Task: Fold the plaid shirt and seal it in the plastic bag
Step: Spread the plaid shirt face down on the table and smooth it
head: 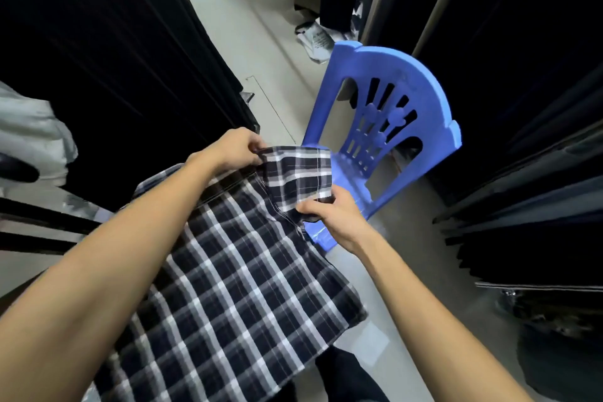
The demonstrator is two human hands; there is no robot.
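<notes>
Both hands' fingers pinch the plaid shirt (235, 271): left hand (235, 148) far corner, right hand (329, 210) probably a fold.

Dark plaid shirt (235, 274) with white checks, draped, sleeve raised.

A blue plastic chair (385, 127) stands on pale floor (248, 29) between dark hanging garments (107, 42).

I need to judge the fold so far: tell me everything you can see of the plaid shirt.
The dark navy-and-white plaid woven cotton-looking shirt lies spread over the person's lap, unfolded and lightly creased. Its far end is lifted toward the blue plastic chair; the left hand pinches one corner, the right hand grips the other.
</notes>
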